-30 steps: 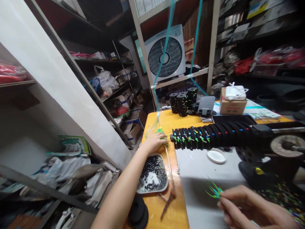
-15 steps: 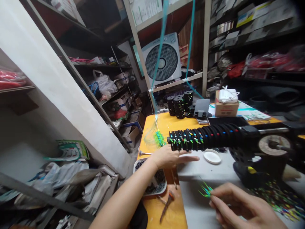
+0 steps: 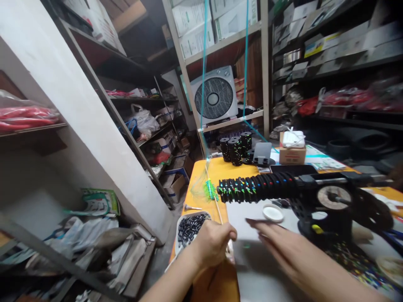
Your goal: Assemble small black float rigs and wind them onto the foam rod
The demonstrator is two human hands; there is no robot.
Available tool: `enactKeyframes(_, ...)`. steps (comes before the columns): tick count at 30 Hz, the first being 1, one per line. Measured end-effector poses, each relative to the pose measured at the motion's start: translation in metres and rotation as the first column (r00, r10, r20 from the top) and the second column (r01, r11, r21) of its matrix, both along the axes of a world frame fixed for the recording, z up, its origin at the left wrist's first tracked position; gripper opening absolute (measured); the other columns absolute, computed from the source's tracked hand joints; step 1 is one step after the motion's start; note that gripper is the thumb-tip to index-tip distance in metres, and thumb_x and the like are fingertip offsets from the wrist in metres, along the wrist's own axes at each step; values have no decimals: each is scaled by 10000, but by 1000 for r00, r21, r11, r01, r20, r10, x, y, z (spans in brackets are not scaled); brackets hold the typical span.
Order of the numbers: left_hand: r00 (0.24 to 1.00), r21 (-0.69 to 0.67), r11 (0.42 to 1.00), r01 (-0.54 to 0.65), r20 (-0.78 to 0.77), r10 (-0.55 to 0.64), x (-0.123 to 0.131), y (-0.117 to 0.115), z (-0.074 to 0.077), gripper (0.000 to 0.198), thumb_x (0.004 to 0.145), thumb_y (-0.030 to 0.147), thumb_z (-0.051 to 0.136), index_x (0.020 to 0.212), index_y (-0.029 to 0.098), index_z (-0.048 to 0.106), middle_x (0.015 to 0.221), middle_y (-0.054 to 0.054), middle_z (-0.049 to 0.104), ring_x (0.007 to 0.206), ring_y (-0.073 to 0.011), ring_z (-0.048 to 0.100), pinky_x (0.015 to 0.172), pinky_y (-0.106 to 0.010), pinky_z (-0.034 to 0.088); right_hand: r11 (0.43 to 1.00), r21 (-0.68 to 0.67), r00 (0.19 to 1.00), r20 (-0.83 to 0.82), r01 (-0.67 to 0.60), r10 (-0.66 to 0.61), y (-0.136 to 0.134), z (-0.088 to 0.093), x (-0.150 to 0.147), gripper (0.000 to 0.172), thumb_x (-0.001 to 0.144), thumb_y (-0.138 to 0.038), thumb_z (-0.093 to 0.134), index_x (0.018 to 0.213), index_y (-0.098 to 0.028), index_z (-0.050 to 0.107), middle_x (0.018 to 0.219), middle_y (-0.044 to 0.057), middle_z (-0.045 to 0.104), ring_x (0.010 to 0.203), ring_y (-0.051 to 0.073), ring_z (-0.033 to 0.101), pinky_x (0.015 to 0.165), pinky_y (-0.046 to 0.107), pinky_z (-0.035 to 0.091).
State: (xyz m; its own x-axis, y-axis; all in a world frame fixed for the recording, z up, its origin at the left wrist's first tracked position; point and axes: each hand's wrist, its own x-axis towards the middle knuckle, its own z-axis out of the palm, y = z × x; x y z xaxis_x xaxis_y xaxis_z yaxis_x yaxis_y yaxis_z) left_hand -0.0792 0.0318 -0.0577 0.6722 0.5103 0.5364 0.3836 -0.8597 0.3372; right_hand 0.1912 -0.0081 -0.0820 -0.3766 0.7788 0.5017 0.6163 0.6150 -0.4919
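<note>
My left hand (image 3: pixel 214 241) is closed in a fist beside the white tray (image 3: pixel 177 226) of small dark pieces. A thin pale stick (image 3: pixel 218 212) runs from a bright green tuft of strands (image 3: pixel 209 191) down to this hand; what the fingers hold is hidden. My right hand (image 3: pixel 283 247), slightly blurred, is stretched out flat above the grey work surface (image 3: pixel 252 281), with nothing visible in it. A small green blur (image 3: pixel 246 246) shows near its fingertips. Above both hands, a black rod wound with black rings (image 3: pixel 252 188) carries coloured beads and green knots.
A black machine (image 3: pixel 330 209) supports the rod on the right, with many coloured beads (image 3: pixel 355 264) below. A white lid (image 3: pixel 273 213) lies behind my right hand. Black spools (image 3: pixel 234 151), a phone stand (image 3: pixel 262 153) and a small box (image 3: pixel 292 155) stand on the yellow table (image 3: pixel 201 167).
My left hand has drawn back towards me and closed. My right hand has let go of the green strands, moved left and up, and flattened out. The camera view has shifted.
</note>
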Motion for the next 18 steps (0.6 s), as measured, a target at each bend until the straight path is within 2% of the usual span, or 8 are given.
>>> enactKeyframes(2,991,-46,999,-8,132,14,1,-7,4,349,1141,440,541,958,187,697,719,41,633,590,-130,586,603,-287,528,994,31,994,34,-101,100,29,11,-33,517,1149,-270,409,1652,-233,521,1631,188,604,1482,310,621,1214,531,548)
enactKeyframes(4,963,-112,994,-17,267,46,3,-14,10,413,1149,480,500,897,207,683,695,39,612,581,-136,548,605,-294,502,978,79,980,60,-193,188,58,25,-68,527,1096,-370,655,1602,-262,551,1673,151,544,1471,348,596,1212,637,512)
enactKeyframes(5,939,-154,988,-24,337,75,4,-17,13,445,1149,501,485,860,218,672,671,41,592,566,-137,518,595,-292,478,964,106,969,77,-242,235,72,32,-82,541,1069,-394,708,1574,-255,571,1674,145,532,1461,358,591,1192,641,524)
enactKeyframes(7,863,-258,965,-38,479,162,5,-23,18,511,1140,554,479,776,229,631,609,51,512,528,-130,434,555,-280,398,930,153,940,125,-333,316,95,44,-103,514,1057,-383,728,1533,-239,599,1648,141,549,1438,353,601,1169,625,543)
enactKeyframes(10,688,-441,897,-12,648,327,5,-31,26,577,1085,651,542,705,217,554,585,66,388,520,-111,334,528,-254,314,888,159,895,200,-431,399,119,53,-114,413,1055,-393,731,1418,-207,668,1489,124,663,1293,304,687,1078,558,607)
enactKeyframes(13,495,-587,804,91,727,475,4,-36,35,619,979,732,669,687,213,500,589,82,343,512,-90,280,499,-212,299,863,114,857,240,-491,456,124,51,-112,348,1063,-400,723,1346,-199,698,1379,106,715,1183,264,725,1010,502,639)
enactKeyframes(15,385,-638,752,167,744,545,3,-40,40,643,874,752,785,687,211,491,581,94,330,499,-77,267,483,-186,308,870,80,860,222,-486,460,118,47,-112,357,1063,-400,723,1354,-196,693,1364,105,720,1166,261,731,999,498,643)
enactKeyframes(18,270,-662,704,257,748,606,1,-44,48,653,729,698,936,692,210,504,567,109,297,477,-63,247,477,-162,340,897,23,890,134,-442,436,100,43,-118,374,1061,-402,727,1366,-189,686,1347,102,724,1147,261,738,980,493,650)
